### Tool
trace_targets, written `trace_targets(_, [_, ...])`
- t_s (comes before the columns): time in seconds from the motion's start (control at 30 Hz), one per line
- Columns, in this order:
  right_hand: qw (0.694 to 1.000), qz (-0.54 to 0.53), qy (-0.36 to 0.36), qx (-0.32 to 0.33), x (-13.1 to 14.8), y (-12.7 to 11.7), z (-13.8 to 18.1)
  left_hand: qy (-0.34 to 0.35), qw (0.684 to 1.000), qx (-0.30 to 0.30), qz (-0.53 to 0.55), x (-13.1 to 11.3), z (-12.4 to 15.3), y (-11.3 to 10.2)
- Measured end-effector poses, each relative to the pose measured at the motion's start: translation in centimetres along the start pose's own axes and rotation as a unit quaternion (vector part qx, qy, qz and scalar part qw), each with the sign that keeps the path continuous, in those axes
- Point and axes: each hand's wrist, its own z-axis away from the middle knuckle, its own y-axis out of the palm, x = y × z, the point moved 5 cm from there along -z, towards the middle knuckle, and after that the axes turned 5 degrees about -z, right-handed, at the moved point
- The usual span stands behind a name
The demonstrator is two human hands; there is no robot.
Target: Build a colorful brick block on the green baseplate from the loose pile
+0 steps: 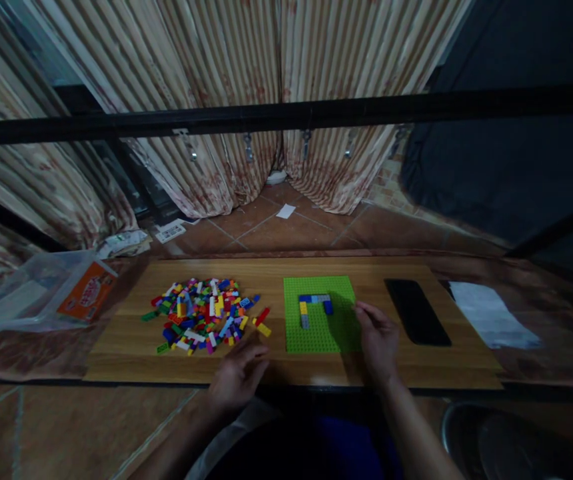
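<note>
A bright green studded baseplate (319,341) lies flat on the wooden table. Toy bricks in blue, grey and yellow (315,299) stand on it in an angular hook shape with an open lower side. At the plate's right edge is my right hand (380,339), its thumb and fingertips drawn together; whatever is between them is too small or hidden to name. My left hand (236,375) hovers at the table's front edge, just below the pile of loose bricks (206,313). Its fingers are loosely bent, thumb apart, and nothing shows in them.
A black phone-like slab (418,311) lies right of the baseplate on the table (261,270). Beyond the table's right end is white paper (491,313). A clear plastic box (31,287) with an orange label stands at the left. A dark bar (286,115) crosses before the curtains.
</note>
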Motion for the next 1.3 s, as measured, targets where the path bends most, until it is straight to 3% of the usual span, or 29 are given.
trace_targets(0.1, [0.987,0.107,-0.074,0.096,0.9,1.3,-0.7,-0.009,1.000,-0.009,0.001,1.0,1.3,0.1])
trace_targets(0.23, [0.913,0.298,-0.187,0.206,1.3,4.2,-0.5,-0.007,1.000,0.002,-0.003,1.0,1.8,0.7])
trace_targets(0.4, [0.820,0.462,-0.228,0.250,0.1,5.7,1.7,0.019,1.000,-0.004,-0.004,1.5,1.9,1.4])
trace_targets(0.6, [0.771,0.523,-0.231,0.282,-0.8,5.8,3.2,0.099,0.995,-0.029,0.012,2.1,1.7,2.0])
trace_targets(0.93, [0.776,0.509,-0.249,0.276,-1.0,5.7,3.1,0.103,0.993,-0.048,-0.004,2.4,1.0,1.3])
trace_targets(1.17, [0.832,0.429,-0.268,0.227,0.8,5.5,3.4,0.116,0.989,-0.094,0.007,4.3,2.1,0.1])
trace_targets(1.3, [0.851,0.372,-0.295,0.223,3.0,7.4,6.1,0.113,0.990,-0.088,-0.001,3.9,1.9,-0.1])
